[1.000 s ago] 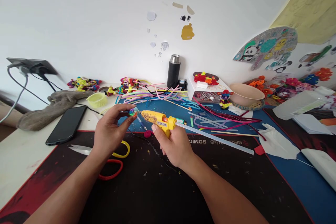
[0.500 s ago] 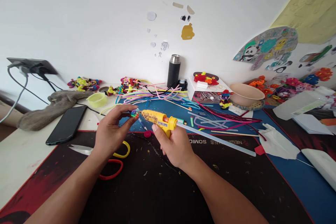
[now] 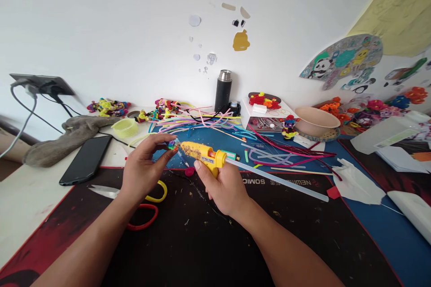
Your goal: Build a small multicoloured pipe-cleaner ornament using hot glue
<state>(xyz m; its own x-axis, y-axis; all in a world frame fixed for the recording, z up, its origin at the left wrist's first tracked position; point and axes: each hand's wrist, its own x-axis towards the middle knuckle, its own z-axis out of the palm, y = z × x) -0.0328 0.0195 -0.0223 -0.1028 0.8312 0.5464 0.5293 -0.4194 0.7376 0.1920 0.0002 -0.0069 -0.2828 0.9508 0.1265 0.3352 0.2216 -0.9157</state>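
Note:
My right hand [image 3: 224, 186] is wrapped round the handle of a yellow hot glue gun [image 3: 198, 151], whose front is stained brown. A long translucent glue stick [image 3: 279, 180] sticks out of its back. The gun's nozzle points left, at or very near a small multicoloured piece [image 3: 173, 145]. My left hand [image 3: 144, 161] pinches that piece between thumb and fingers; most of it is hidden, so its kind cannot be made out. Under my left wrist lie scissors [image 3: 143, 217] with one red and one yellow handle loop, their blades pointing left.
Pipe cleaners [image 3: 202, 119] lie bundled behind my hands. A black phone [image 3: 85, 160] and driftwood [image 3: 67, 139] are at left. A black thermos [image 3: 223, 92] stands by the wall, a bowl [image 3: 316, 121] farther right. A crumpled tissue [image 3: 358, 184] lies right of the black mat [image 3: 188, 251].
Almost nothing differs. The glue gun has shifted very slightly left, toward the small piece; both hands keep their grip.

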